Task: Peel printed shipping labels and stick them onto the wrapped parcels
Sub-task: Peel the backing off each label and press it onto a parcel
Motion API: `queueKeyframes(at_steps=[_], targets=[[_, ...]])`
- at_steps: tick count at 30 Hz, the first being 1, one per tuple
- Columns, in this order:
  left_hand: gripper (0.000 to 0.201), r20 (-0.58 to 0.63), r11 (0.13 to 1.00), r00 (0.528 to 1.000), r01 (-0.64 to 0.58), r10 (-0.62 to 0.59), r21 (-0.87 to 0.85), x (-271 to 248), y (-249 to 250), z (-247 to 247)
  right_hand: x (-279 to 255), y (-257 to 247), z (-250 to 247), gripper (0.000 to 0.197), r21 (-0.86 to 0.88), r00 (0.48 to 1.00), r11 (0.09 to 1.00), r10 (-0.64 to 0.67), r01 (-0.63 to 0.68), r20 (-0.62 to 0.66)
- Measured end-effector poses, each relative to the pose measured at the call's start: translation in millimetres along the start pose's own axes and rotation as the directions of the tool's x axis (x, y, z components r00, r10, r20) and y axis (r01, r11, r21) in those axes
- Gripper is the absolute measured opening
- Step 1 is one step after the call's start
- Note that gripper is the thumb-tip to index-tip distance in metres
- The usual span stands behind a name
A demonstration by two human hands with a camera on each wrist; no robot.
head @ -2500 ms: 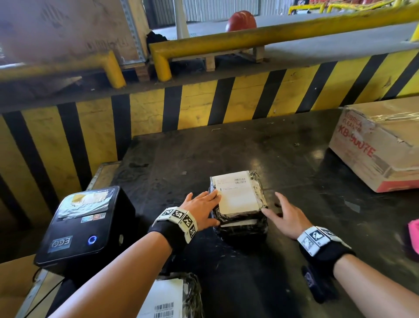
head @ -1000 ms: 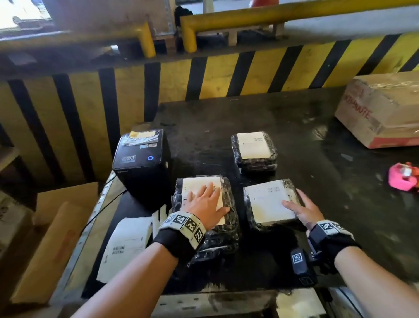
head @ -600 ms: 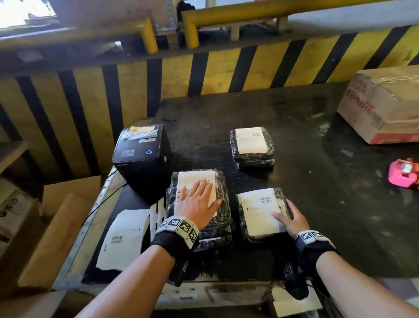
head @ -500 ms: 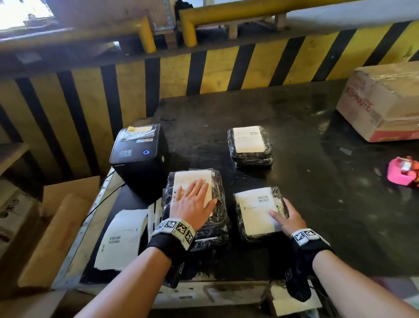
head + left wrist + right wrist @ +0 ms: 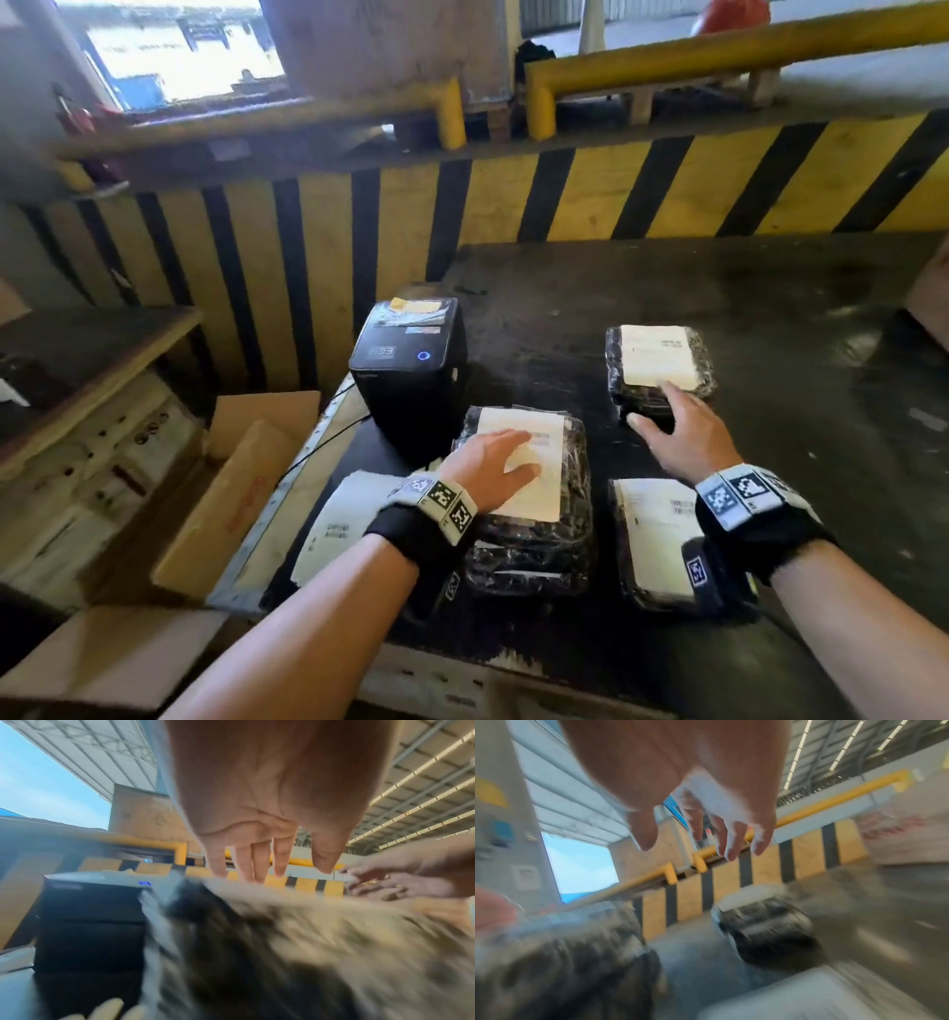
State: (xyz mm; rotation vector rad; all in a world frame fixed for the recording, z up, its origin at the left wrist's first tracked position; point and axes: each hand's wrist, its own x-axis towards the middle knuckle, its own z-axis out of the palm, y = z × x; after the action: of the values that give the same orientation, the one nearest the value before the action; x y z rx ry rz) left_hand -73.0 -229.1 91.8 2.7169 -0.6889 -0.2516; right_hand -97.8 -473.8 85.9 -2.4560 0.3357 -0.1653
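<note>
While I look down through the head camera, my left hand (image 5: 490, 465) lies flat, fingers straight and together, on the white label (image 5: 534, 452) of the middle parcel (image 5: 529, 534), a black-wrapped bundle at lower centre of the frame. From the left wrist camera, those fingers (image 5: 257, 862) point down with small gaps between them over a blurred parcel top; I cannot tell there whether they touch.

My right hand (image 5: 683, 437) is spread wide, right of centre, and holds nothing. Its fingertips reach the near edge of the far parcel (image 5: 662, 360), which sits higher in the frame and carries its own white label (image 5: 655, 354). The right wrist view is smeared with blur, showing open fingers (image 5: 731, 841) above that parcel (image 5: 765, 923).

A third parcel (image 5: 647, 545), also labelled, lies at lower right, partly under my right wrist, just beside the middle one.

All three rest on a dark, scuffed table (image 5: 770, 318). A black label printer (image 5: 411, 365) with a blue light stands left of centre, just beside the middle parcel. White printed sheets (image 5: 339, 524) lie at the lower left of the table. Behind the table runs a yellow and black striped barrier (image 5: 565, 195), and open cardboard boxes (image 5: 241, 462) fill the left edge.
</note>
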Motion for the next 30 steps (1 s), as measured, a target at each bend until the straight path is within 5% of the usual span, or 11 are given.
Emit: queueKeyframes(at_steps=[5, 12, 17, 21, 30], targets=[[0.050, -0.116, 0.997, 0.990, 0.070, -0.075, -0.040, -10.5, -74.5, -44.2, 15.3, -120.3, 10.5, 0.066, -0.005, 0.971, 0.972, -0.234, 0.234, -0.038], [0.060, 0.013, 0.973, 0.973, 0.229, -0.229, 0.030, -45.5, -215.6, -57.3, 4.1, -250.4, 121.3, 0.072, -0.100, 0.926, 0.923, -0.360, 0.371, 0.113], [0.055, 0.186, 0.977, 0.961, 0.192, -0.207, 0.095, -61.9, -263.7, -41.0, -12.7, -261.9, 207.2, 0.071, -0.180, 0.937, 0.956, -0.168, 0.230, 0.306], [0.057, 0.253, 0.991, 0.962, 0.082, -0.106, 0.102, -63.1, -277.1, -23.7, -36.5, -238.0, 255.4, 0.051, -0.306, 0.912, 0.949, 0.062, 0.071, 0.405], [0.053, 0.368, 0.995, 0.930, -0.045, 0.008, 0.092, -61.0, -283.2, -0.8, -55.9, -210.7, 287.8, 0.041, -0.376, 0.842, 0.905, 0.354, -0.198, 0.407]])
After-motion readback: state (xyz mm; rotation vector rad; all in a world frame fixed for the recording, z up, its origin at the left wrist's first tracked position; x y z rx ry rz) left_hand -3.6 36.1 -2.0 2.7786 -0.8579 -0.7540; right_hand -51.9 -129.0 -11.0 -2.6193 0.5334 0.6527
